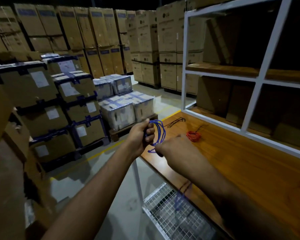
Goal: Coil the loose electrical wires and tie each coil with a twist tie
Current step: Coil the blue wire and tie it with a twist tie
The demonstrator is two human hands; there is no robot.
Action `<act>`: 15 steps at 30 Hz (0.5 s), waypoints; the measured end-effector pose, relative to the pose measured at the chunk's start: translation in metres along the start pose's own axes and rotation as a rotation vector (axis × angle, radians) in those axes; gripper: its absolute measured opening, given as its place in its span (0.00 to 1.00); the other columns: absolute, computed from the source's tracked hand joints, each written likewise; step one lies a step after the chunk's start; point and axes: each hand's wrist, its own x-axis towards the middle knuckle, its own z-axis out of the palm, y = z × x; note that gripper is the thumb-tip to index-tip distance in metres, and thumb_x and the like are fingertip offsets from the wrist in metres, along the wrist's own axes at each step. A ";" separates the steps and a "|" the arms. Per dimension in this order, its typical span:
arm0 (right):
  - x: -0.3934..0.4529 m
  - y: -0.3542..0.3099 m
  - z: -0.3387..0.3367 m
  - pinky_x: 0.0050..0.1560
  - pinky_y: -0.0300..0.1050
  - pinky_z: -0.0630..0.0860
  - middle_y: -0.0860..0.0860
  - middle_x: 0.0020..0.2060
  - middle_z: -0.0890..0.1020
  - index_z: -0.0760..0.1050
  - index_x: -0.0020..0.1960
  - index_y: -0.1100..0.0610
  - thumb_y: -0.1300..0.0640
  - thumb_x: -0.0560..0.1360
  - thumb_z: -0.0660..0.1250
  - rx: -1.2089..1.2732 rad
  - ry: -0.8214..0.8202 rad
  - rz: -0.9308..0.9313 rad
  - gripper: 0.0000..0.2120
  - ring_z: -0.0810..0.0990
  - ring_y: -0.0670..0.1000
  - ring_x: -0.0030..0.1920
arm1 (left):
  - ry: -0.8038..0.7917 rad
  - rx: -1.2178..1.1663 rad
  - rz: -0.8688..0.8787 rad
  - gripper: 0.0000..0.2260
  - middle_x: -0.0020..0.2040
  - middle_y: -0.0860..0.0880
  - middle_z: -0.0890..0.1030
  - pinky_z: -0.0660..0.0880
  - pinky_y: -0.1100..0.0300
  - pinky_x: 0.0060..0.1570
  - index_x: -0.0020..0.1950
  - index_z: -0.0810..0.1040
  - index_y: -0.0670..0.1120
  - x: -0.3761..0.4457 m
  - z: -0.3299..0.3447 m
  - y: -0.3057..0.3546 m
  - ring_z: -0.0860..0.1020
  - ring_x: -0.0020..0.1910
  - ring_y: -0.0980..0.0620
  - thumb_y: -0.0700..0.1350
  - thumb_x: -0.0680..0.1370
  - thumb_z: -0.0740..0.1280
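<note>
A blue wire [160, 131] is looped into several turns that my left hand [140, 135] grips at the top, held in the air off the left end of the wooden bench [241, 170]. My right hand [173, 149], blurred, pinches the wire at the bottom of the loops. A loose blue tail [181, 196] hangs down below my right forearm. On the bench lies a coiled orange wire [194, 135] with a dark tie end sticking out. Thin black twist ties [176, 121] lie near the bench's far corner.
A white metal shelf frame [255, 78] with wooden boards stands on the bench at the right. A wire-mesh shelf [171, 213] sits under the bench. Stacked cardboard boxes [42, 94] and wrapped pallets [126, 106] fill the floor to the left and behind.
</note>
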 end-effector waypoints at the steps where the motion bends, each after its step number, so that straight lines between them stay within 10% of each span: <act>1: 0.002 0.005 -0.002 0.49 0.49 0.67 0.51 0.50 0.81 0.74 0.56 0.51 0.63 0.79 0.59 0.057 0.075 0.009 0.11 0.79 0.56 0.51 | 0.012 -0.003 -0.006 0.16 0.28 0.52 0.66 0.61 0.65 0.21 0.39 0.65 0.47 -0.002 0.003 -0.003 0.63 0.20 0.56 0.49 0.85 0.52; 6: 0.008 0.031 0.013 0.35 0.48 0.76 0.52 0.35 0.81 0.76 0.46 0.54 0.49 0.77 0.70 0.419 0.631 0.228 0.08 0.79 0.54 0.36 | -0.024 -0.050 -0.031 0.17 0.27 0.48 0.70 0.67 0.64 0.21 0.39 0.67 0.45 -0.007 0.017 -0.010 0.68 0.20 0.54 0.49 0.85 0.54; 15: 0.033 0.074 0.024 0.32 0.32 0.65 0.44 0.31 0.80 0.82 0.38 0.49 0.46 0.71 0.75 0.822 0.581 0.388 0.08 0.76 0.39 0.34 | -0.215 -0.157 -0.125 0.15 0.26 0.54 0.63 0.54 0.65 0.22 0.42 0.68 0.45 -0.013 0.018 -0.008 0.59 0.18 0.59 0.50 0.84 0.53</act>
